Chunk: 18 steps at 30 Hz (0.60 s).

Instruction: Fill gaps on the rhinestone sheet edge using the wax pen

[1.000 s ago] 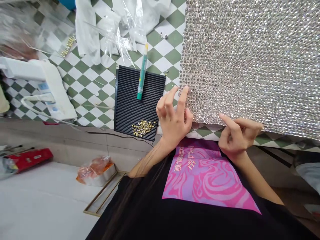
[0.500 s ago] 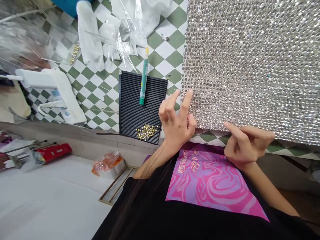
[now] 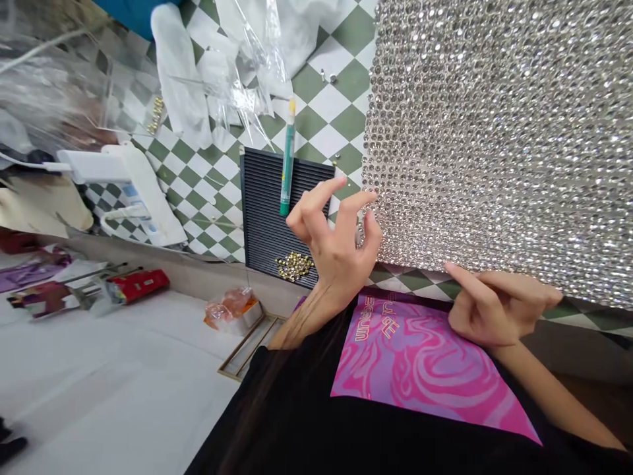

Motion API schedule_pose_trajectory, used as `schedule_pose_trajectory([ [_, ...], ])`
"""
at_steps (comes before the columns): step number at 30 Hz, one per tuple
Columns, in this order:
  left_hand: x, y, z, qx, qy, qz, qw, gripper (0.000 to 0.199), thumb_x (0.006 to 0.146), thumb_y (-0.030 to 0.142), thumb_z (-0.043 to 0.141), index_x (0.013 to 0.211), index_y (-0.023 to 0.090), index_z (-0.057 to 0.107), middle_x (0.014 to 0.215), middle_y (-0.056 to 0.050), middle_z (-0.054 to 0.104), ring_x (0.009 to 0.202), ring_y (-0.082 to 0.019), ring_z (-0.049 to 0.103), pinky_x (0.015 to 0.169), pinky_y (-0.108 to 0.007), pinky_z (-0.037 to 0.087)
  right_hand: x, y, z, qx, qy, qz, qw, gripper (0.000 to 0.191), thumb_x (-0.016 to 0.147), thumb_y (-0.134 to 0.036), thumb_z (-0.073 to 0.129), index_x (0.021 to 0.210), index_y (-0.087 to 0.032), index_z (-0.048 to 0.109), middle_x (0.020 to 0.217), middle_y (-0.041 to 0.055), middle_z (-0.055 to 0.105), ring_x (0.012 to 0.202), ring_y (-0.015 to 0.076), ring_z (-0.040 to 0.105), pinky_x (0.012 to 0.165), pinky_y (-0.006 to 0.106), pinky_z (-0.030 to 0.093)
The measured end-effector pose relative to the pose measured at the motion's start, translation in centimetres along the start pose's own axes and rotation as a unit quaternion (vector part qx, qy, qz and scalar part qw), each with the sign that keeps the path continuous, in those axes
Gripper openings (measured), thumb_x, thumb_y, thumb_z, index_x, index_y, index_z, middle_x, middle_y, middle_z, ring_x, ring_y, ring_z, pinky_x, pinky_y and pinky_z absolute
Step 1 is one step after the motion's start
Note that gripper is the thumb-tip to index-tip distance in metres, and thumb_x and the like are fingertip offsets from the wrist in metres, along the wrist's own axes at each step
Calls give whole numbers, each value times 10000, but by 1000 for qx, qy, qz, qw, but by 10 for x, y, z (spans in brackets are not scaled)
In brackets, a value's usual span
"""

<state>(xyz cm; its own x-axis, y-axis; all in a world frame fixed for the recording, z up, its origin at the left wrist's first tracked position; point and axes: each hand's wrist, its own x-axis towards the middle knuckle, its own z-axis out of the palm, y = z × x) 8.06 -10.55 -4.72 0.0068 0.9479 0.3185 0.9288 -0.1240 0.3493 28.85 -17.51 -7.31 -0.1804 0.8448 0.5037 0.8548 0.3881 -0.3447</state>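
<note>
A large sheet of silver rhinestones (image 3: 494, 152) covers the upper right of the checkered table. My left hand (image 3: 341, 244) is at its lower left corner, fingers bent and apart, holding nothing that shows. My right hand (image 3: 494, 307) lies at the sheet's near edge, with one finger stretched to the edge and others pointing right; nothing shows in it. Left of my left hand lies a black ribbed tray (image 3: 262, 211), bearing a pile of gold stones (image 3: 294, 266) and a green pen with a yellow tip (image 3: 287, 165).
Clear plastic and white wrapping (image 3: 237, 72) lie at the back of the checkered table (image 3: 222, 198). A white power strip (image 3: 148, 194) with plugs is at the left. Below the table's left edge are a red packet (image 3: 138, 285) and an orange plastic bag (image 3: 230, 309).
My left hand has shifted slightly left, its fingers bent differently beside the sheet's corner. My right hand sits a little lower in view. The whole view has shifted somewhat.
</note>
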Motion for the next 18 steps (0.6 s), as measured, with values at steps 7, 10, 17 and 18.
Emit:
schedule_pose_trajectory([
  [7, 16, 0, 4, 25, -16, 30, 999, 94, 893, 208, 717, 975, 212, 672, 1197, -111, 605, 1149, -254, 570, 1011, -472, 478, 2, 1, 0, 23, 0, -4, 1000, 438, 775, -87, 545, 1148, -246, 708, 844, 30, 517, 681, 115, 480, 678, 299, 366],
  [10, 19, 2, 4, 18, -43, 11, 999, 66, 894, 185, 699, 950, 205, 671, 1203, -112, 597, 1159, -274, 559, 1036, -502, 455, 4, 0, -1, 27, 4, 0, 1000, 427, 772, -73, 534, 1131, -231, 701, 851, 36, 493, 697, 122, 469, 664, 296, 364],
  [17, 22, 6, 1, 13, -110, -41, 993, 79, 944, 199, 615, 969, 262, 655, 1248, -107, 588, 1245, -312, 522, 1135, -550, 366, -1, 0, 0, 49, -1, 27, 998, 458, 807, -106, 545, 1197, -270, 719, 871, 36, 498, 711, 114, 479, 693, 309, 371],
  [18, 23, 7, 2, 18, -121, -54, 991, 85, 956, 208, 598, 970, 274, 649, 1261, -101, 586, 1261, -311, 514, 1150, -554, 351, -2, -1, 0, 50, 1, 33, 998, 465, 809, -112, 549, 1205, -285, 721, 867, 36, 502, 709, 113, 480, 697, 314, 366],
])
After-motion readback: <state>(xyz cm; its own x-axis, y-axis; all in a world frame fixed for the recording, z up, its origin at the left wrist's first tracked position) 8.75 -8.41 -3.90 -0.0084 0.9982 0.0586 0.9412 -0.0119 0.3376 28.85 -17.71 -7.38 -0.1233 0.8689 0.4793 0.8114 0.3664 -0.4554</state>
